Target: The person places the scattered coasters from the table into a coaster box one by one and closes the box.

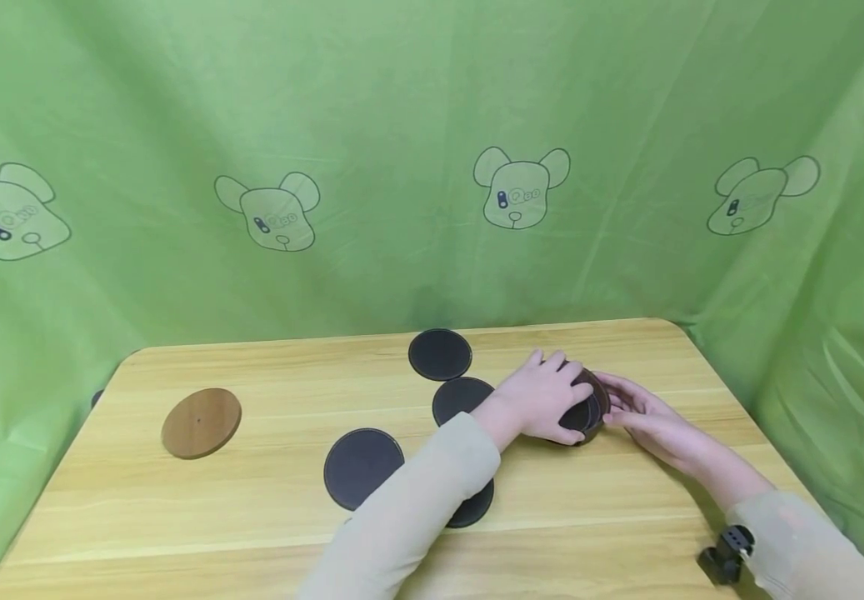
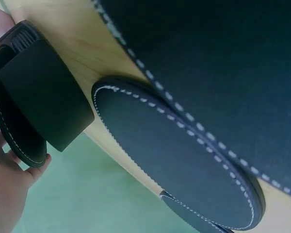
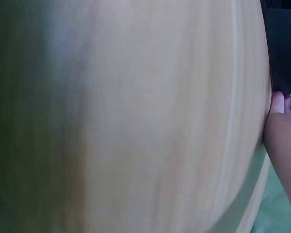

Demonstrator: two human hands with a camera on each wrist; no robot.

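Note:
My left hand [image 1: 540, 396] grips a round black coaster [image 2: 17, 128] with pale stitching by its edge, thumb and fingers around the rim. That coaster stands tilted against the open side of a dark coaster holder [image 2: 48, 94], where edges of stacked coasters show in the left wrist view. My right hand [image 1: 652, 425] holds the holder's right side, its fingers partly hidden behind it. In the right wrist view the holder's dark wall [image 3: 285, 51] rests by the fingers at the right edge.
Several black coasters lie on the wooden table: one at the back [image 1: 440, 354], one below it [image 1: 461, 398], one further left [image 1: 362, 468], one partly under the left sleeve [image 1: 474, 506]. A brown wooden disc [image 1: 202, 423] lies at the left. A green curtain [image 1: 402, 167] surrounds the table.

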